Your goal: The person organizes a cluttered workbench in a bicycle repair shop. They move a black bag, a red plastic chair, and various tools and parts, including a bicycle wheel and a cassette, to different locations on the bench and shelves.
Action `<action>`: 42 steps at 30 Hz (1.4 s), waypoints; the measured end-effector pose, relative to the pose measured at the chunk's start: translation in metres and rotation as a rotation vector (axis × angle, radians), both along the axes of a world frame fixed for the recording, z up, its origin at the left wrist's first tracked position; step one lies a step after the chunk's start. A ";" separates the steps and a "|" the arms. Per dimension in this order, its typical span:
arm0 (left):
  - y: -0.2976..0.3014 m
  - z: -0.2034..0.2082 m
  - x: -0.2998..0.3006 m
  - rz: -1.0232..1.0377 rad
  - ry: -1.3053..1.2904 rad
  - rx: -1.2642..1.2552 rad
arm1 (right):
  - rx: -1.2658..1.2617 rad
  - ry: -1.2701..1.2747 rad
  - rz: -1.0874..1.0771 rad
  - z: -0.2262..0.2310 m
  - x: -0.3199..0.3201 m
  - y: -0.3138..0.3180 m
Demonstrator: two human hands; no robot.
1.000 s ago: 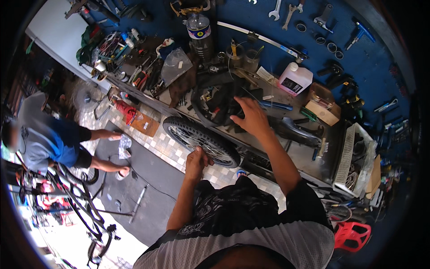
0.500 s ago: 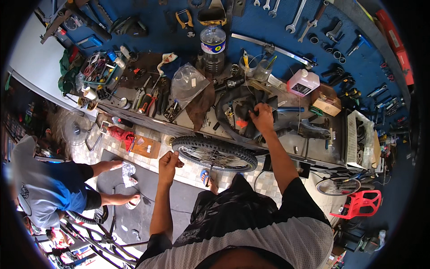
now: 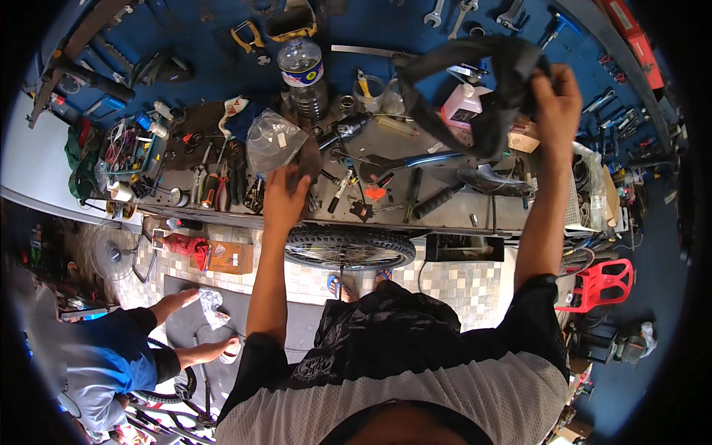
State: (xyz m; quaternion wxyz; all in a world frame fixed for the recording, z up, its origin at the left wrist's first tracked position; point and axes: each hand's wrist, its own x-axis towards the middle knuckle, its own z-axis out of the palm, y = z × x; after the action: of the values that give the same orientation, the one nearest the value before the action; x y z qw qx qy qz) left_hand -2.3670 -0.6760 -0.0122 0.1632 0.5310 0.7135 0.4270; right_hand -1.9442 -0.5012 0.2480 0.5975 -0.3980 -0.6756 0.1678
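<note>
My right hand (image 3: pixel 558 104) is closed around a black inner tube (image 3: pixel 513 67), holding it up over the right part of the workbench. The tube hangs in a loose loop. My left hand (image 3: pixel 283 200) lies at the bench's front edge with its fingers apart, touching or just over a brown rag (image 3: pixel 308 165). Beside that rag is a clear plastic bag (image 3: pixel 274 141). Below the bench edge, in front of me, is a bicycle wheel with a knobby tyre (image 3: pixel 348 236).
Pliers (image 3: pixel 211 189), a blue-shafted tool (image 3: pixel 423 159) and an orange piece (image 3: pixel 375 193) lie on the bench. Behind them stand a large clear bottle (image 3: pixel 305 96) and a pink-filled jug (image 3: pixel 463 105). Another person (image 3: pixel 122 345) is at left; a red chair (image 3: pixel 604 285) is at right.
My right hand has lifted the inner tube off the bench and swung it up and right, uncovering tools beneath. My left hand has moved from above the wheel up to the rag.
</note>
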 end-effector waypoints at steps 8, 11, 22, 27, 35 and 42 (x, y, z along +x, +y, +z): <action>0.081 -0.031 -0.008 0.096 0.461 -0.499 | -0.037 -0.117 -0.163 0.007 0.049 -0.042; 0.088 -0.056 -0.037 0.053 0.427 -0.417 | -0.061 -0.300 -0.139 -0.041 0.043 -0.050; 0.076 0.031 -0.185 0.356 0.487 0.068 | -0.274 -0.916 -0.082 -0.211 0.077 -0.042; 0.049 0.086 -0.245 0.533 0.691 0.323 | -0.315 -0.975 -0.184 -0.236 0.094 -0.025; 0.047 0.114 -0.239 0.530 0.558 0.359 | -0.423 -1.141 -0.255 -0.252 0.100 -0.012; 0.053 0.100 -0.211 0.563 0.426 0.317 | -0.334 -1.226 -0.328 -0.246 0.116 -0.016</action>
State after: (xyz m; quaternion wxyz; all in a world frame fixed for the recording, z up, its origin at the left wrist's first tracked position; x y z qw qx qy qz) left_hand -2.5777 -0.6227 0.0875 -0.1961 0.4099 0.7744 0.4402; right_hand -1.8283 -0.5173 0.0018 0.0522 -0.6069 -0.7890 -0.0799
